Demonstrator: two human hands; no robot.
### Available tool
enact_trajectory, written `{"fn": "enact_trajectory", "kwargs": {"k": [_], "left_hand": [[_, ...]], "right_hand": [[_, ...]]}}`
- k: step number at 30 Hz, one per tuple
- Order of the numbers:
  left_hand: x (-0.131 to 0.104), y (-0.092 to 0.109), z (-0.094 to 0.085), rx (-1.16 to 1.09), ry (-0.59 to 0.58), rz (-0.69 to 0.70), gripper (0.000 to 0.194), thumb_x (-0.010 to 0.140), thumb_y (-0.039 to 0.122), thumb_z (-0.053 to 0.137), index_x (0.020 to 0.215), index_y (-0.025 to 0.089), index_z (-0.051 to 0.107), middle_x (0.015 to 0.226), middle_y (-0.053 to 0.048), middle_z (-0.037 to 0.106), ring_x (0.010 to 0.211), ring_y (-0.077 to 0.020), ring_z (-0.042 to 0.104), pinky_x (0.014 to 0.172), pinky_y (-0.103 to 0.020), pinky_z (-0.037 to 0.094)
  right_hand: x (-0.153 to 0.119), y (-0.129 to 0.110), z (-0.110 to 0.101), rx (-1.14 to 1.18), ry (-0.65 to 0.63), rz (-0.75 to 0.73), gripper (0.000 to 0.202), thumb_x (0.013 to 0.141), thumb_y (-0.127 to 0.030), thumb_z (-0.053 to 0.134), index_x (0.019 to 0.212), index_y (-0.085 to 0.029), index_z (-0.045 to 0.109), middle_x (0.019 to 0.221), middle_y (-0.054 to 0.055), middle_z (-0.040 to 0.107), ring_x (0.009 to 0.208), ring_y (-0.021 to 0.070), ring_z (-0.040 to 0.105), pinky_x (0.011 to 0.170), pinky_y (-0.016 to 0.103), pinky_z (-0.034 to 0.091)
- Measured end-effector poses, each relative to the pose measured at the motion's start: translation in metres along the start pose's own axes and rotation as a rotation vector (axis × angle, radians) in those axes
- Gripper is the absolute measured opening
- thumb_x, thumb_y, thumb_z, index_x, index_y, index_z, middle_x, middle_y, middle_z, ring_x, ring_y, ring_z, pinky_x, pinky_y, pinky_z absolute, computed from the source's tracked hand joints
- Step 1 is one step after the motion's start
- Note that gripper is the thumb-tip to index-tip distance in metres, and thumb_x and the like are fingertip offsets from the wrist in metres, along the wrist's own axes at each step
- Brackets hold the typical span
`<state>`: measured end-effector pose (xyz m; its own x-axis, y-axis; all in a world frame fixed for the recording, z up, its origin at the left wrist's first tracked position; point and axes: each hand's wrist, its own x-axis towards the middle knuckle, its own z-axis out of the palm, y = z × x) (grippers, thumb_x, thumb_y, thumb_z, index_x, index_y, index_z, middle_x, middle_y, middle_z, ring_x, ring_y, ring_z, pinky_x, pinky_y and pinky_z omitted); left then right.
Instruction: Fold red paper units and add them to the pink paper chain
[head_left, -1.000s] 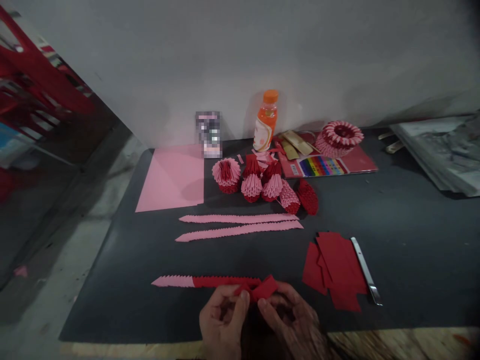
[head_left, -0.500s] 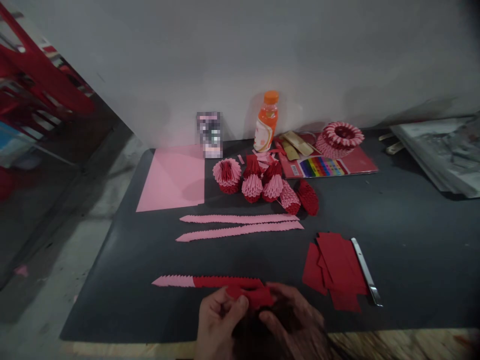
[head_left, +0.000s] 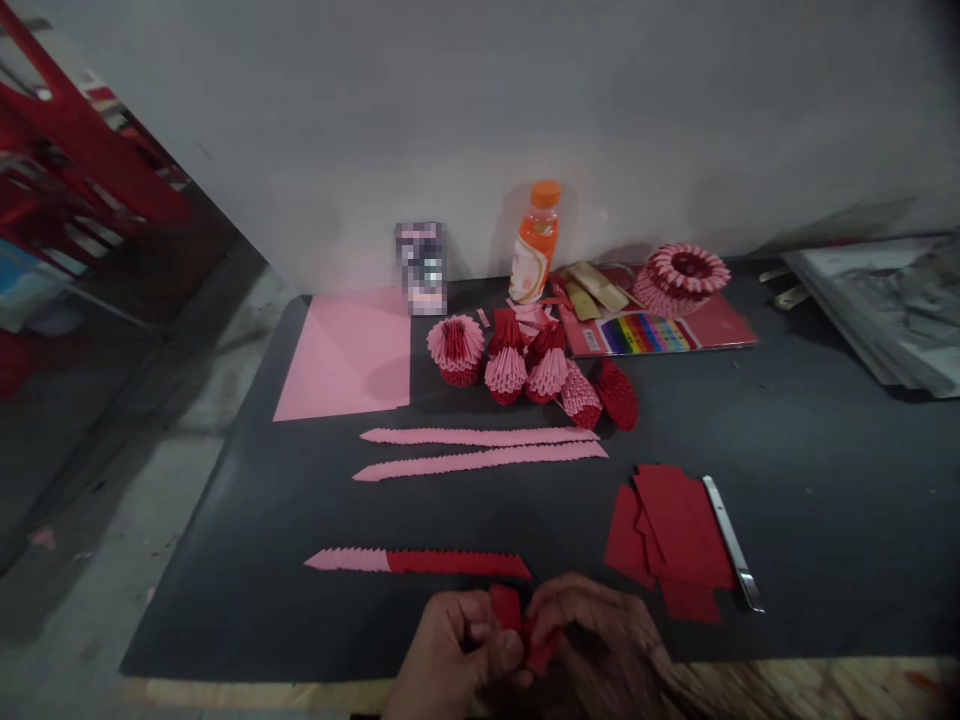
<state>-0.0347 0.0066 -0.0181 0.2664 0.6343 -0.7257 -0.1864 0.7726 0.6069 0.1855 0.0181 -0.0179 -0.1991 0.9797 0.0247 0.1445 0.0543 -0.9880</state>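
Between my hands at the table's front edge is a small red paper piece [head_left: 505,606], partly folded. My left hand [head_left: 457,645] pinches it with thumb and forefinger. On its other side, my right hand [head_left: 600,635] has its fingers curled over the paper; the lower part of that hand is dark and blurred. Just beyond them lies a row of folded paper units [head_left: 450,563], pink at the left end and red for the rest. Red paper rectangles [head_left: 679,530] lie in a loose pile to the right, beside a silver metal blade-like tool [head_left: 733,542].
Two pink folded strips [head_left: 480,460] lie mid-table. Behind them stand several red and pink folded-paper shapes [head_left: 505,370], a pink sheet [head_left: 349,350], an orange drink bottle [head_left: 536,245], and a colour-paper pack [head_left: 660,335] bearing a round paper piece [head_left: 686,278]. Stacked sheets [head_left: 885,310] lie far right.
The red paper was spread sideways between both hands; now it is bent, with one part upright. My hands have moved slightly down, uncovering the right end of the red row.
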Motion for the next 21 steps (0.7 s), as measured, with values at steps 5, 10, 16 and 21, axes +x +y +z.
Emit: {"fn": "enact_trajectory", "kwargs": {"k": [5, 10, 16, 21], "left_hand": [[0.0, -0.001, -0.004, 0.099, -0.001, 0.056, 0.079, 0.062, 0.098, 0.107, 0.074, 0.022, 0.088, 0.073, -0.009, 0.083, 0.067, -0.0195, 0.069, 0.07, -0.032, 0.053], [0.001, -0.004, -0.01, 0.151, -0.001, 0.108, 0.075, 0.058, 0.091, 0.112, 0.075, 0.022, 0.09, 0.072, -0.006, 0.081, 0.068, -0.0204, 0.066, 0.07, -0.032, 0.047], [0.001, -0.002, -0.012, 0.23, 0.027, 0.151, 0.075, 0.055, 0.089, 0.114, 0.07, 0.022, 0.082, 0.065, -0.002, 0.071, 0.063, -0.0173, 0.057, 0.065, -0.03, 0.043], [0.002, -0.002, -0.009, 0.296, 0.08, 0.23, 0.076, 0.066, 0.094, 0.104, 0.069, 0.022, 0.079, 0.064, -0.002, 0.069, 0.061, -0.0171, 0.056, 0.061, -0.029, 0.043]], "right_hand": [[-0.002, -0.006, 0.008, -0.035, 0.138, 0.083, 0.012, 0.095, -0.045, 0.09, 0.089, -0.039, 0.098, 0.079, -0.003, 0.096, 0.065, 0.0196, 0.092, 0.068, 0.02, 0.071], [-0.012, 0.006, 0.016, -0.08, 0.189, 0.26, 0.025, 0.093, -0.06, 0.093, 0.084, -0.038, 0.101, 0.066, 0.001, 0.091, 0.051, 0.025, 0.087, 0.054, 0.024, 0.071], [0.0, -0.008, 0.011, -0.086, 0.189, 0.249, 0.011, 0.08, -0.054, 0.099, 0.083, -0.044, 0.102, 0.059, 0.001, 0.087, 0.049, 0.0248, 0.086, 0.051, 0.022, 0.065], [0.0, -0.017, 0.013, -0.043, 0.233, 0.303, 0.01, 0.082, -0.053, 0.099, 0.082, -0.044, 0.102, 0.071, 0.001, 0.094, 0.06, 0.0268, 0.093, 0.063, 0.024, 0.075]]}}
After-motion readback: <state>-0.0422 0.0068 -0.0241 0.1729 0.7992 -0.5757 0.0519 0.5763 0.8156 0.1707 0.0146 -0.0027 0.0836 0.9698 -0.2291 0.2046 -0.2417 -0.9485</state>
